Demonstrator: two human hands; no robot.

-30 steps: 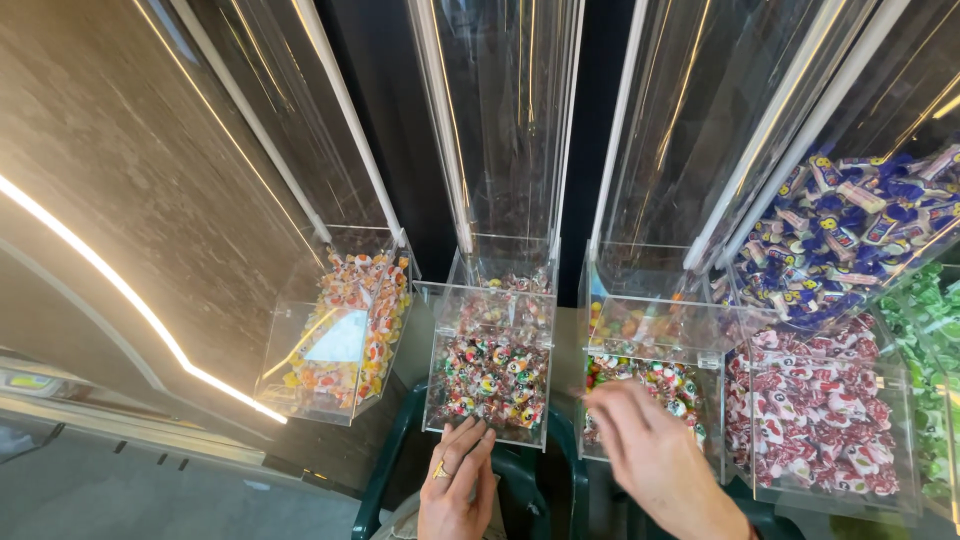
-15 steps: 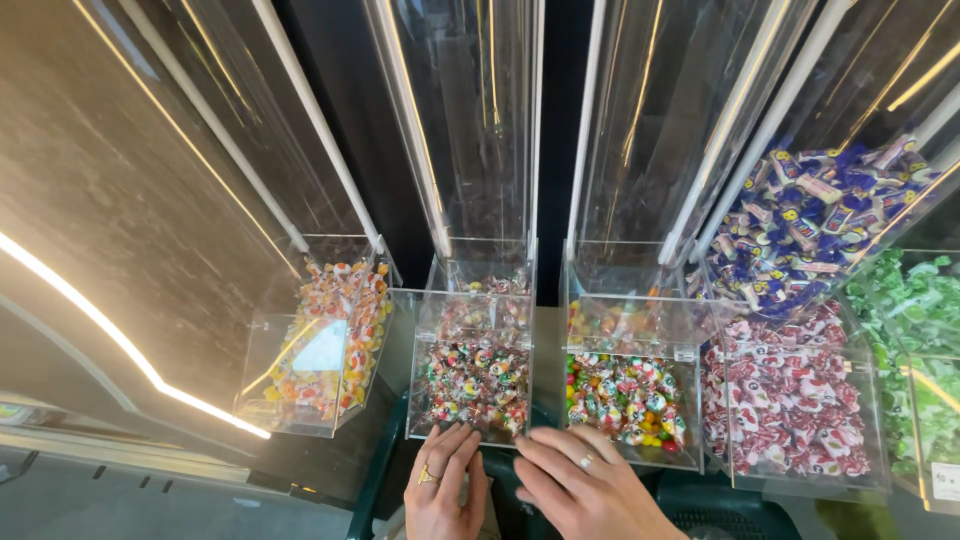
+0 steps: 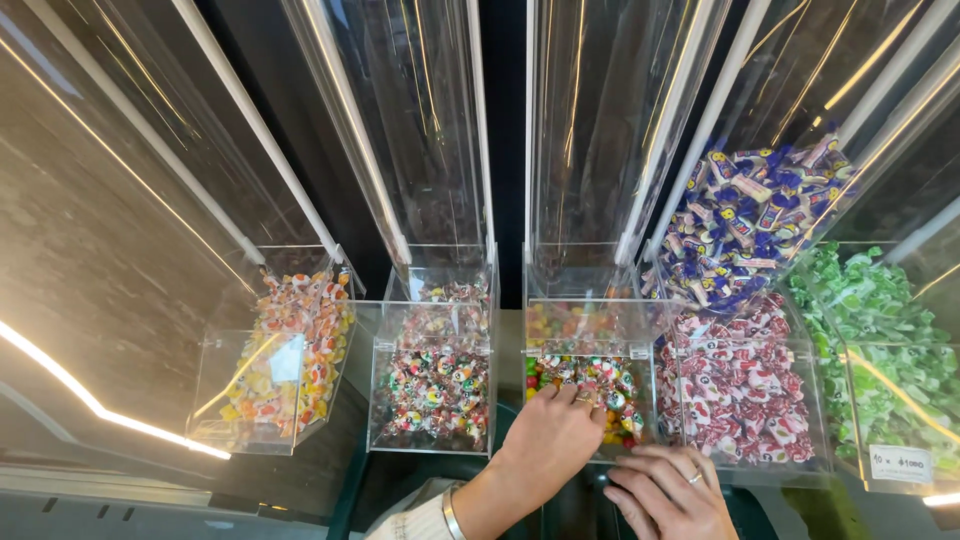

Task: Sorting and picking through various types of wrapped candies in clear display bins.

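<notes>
Low in the frame, just right of centre, our left hand (image 3: 548, 440) reaches into the open front of the clear bin (image 3: 585, 330) of mixed-colour wrapped candies (image 3: 600, 385); its fingertips are buried among them, and we cannot tell whether they pinch one. Our right hand (image 3: 668, 492), at the bottom edge, rests loosely curled and holds nothing, just below the neighbouring bin of red-and-white candies (image 3: 740, 390).
</notes>
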